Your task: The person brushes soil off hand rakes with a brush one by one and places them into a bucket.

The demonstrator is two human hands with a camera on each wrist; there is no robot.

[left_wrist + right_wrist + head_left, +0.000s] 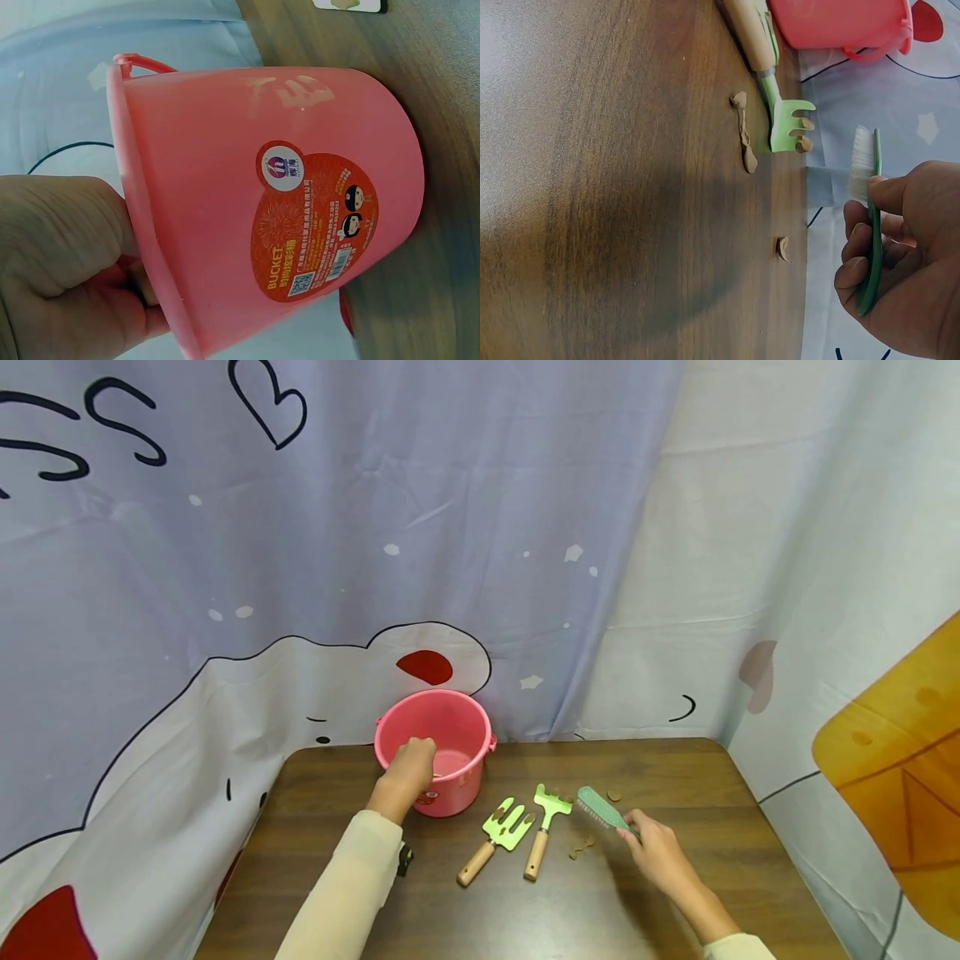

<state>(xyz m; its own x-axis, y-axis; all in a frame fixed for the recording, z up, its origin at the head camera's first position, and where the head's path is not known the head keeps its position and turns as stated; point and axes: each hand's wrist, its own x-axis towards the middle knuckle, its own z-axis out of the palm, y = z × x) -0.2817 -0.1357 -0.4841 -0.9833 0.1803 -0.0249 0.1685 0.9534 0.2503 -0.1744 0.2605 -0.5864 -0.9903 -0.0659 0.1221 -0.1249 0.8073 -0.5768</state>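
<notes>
My left hand reaches over the near rim of a pink bucket. In the left wrist view its curled fingers dip behind the rim, so whether they hold anything is hidden. A green brush with white bristles is gripped by its handle in my right hand, held above the table with the bristles turned toward the tools. To its left lie a light-green hand rake and a light-green garden fork, both with wooden handles and brown clumps on their tines.
A brown clump and a smaller brown bit lie on the wooden table. Near the left sleeve sits a small black object, partly hidden. A printed curtain hangs directly behind the table and bucket.
</notes>
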